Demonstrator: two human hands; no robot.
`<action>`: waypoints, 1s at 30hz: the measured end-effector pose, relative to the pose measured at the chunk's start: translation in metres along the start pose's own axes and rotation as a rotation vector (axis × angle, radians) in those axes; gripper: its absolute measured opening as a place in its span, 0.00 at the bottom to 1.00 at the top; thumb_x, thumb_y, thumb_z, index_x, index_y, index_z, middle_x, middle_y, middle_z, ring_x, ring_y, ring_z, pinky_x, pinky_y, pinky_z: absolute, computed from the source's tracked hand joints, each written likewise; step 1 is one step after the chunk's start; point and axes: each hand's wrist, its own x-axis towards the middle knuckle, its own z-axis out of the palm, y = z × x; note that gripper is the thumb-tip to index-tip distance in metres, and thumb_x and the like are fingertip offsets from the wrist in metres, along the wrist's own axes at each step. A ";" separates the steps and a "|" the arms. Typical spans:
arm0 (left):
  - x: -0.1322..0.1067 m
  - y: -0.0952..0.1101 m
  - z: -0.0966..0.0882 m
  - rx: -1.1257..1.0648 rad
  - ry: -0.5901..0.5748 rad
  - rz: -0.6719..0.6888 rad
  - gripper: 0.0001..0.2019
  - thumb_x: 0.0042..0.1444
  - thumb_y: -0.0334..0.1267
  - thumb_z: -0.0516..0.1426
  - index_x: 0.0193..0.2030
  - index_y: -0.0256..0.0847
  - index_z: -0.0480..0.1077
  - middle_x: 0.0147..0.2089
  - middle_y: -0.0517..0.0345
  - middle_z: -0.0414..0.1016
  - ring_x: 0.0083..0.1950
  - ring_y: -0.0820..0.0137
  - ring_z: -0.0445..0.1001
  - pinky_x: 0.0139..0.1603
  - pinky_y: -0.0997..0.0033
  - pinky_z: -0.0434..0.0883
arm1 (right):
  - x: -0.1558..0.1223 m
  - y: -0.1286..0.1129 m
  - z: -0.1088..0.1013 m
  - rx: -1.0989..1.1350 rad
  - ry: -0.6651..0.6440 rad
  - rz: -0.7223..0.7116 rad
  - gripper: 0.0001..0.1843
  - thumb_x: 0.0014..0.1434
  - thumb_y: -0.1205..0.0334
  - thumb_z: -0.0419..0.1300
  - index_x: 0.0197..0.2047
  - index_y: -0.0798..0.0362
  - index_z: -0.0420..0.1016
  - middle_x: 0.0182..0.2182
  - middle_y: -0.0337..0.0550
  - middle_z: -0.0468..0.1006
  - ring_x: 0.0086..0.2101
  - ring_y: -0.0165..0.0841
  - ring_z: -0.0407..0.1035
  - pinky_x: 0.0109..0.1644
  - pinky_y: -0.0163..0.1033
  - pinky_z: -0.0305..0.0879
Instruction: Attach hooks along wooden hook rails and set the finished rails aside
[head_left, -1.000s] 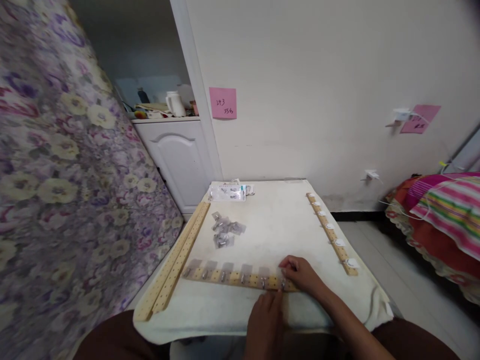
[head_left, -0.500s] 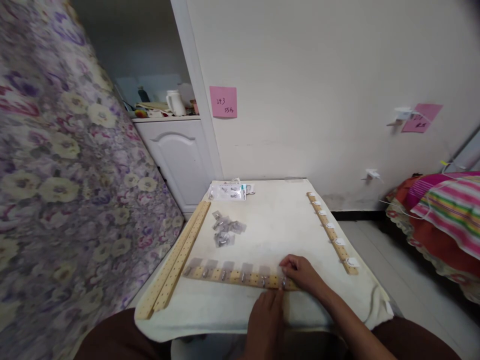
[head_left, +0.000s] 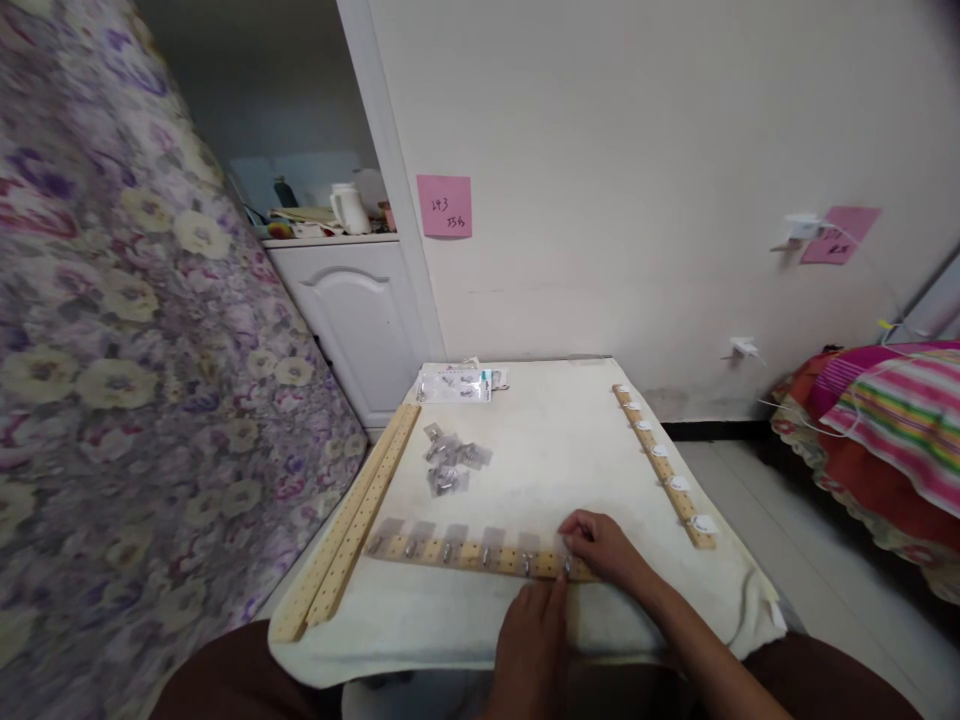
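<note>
Across the front of the table lies a wooden strip with holes [head_left: 469, 553], with several small clear plastic bags [head_left: 491, 541] holding metal pieces laid along it. At its right end, my right hand [head_left: 600, 543] pinches the top edge of the last small plastic bag [head_left: 566, 566], thumb and finger together. My left hand [head_left: 534, 618] is just in front of the strip, its index finger stretched out to the lower end of the same bag. What the metal piece in that bag is cannot be made out; my fingers partly cover it.
More bagged metal pieces [head_left: 448, 480] lie in a loose pile left of the middle. Two wooden strips [head_left: 352, 520] run along the left edge. Another strip [head_left: 667, 480] on the right carries several white-tagged pieces. Flat printed packaging [head_left: 454, 386] is at the back, near the wall.
</note>
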 end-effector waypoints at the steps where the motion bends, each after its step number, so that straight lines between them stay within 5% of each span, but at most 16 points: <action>1: 0.000 0.000 0.000 -0.002 0.000 -0.001 0.26 0.56 0.26 0.49 0.63 0.40 0.55 0.52 0.48 0.69 0.49 0.63 0.67 0.51 0.60 0.67 | 0.000 0.000 0.000 -0.009 0.000 -0.005 0.08 0.48 0.66 0.55 0.32 0.56 0.74 0.20 0.35 0.70 0.23 0.28 0.62 0.28 0.32 0.56; 18: 0.007 0.008 -0.011 -0.002 -0.159 -0.099 0.26 0.57 0.27 0.49 0.64 0.39 0.56 0.55 0.46 0.68 0.52 0.59 0.66 0.53 0.58 0.66 | -0.002 0.004 0.003 -0.036 -0.025 0.043 0.12 0.44 0.65 0.62 0.35 0.54 0.74 0.24 0.36 0.75 0.25 0.28 0.65 0.29 0.31 0.58; 30: 0.006 0.006 -0.012 -0.008 -0.132 -0.073 0.27 0.56 0.27 0.49 0.63 0.39 0.56 0.54 0.47 0.68 0.52 0.60 0.66 0.53 0.58 0.65 | 0.005 0.012 0.003 -0.025 -0.019 0.057 0.13 0.41 0.64 0.64 0.34 0.56 0.75 0.26 0.37 0.75 0.27 0.29 0.66 0.30 0.32 0.59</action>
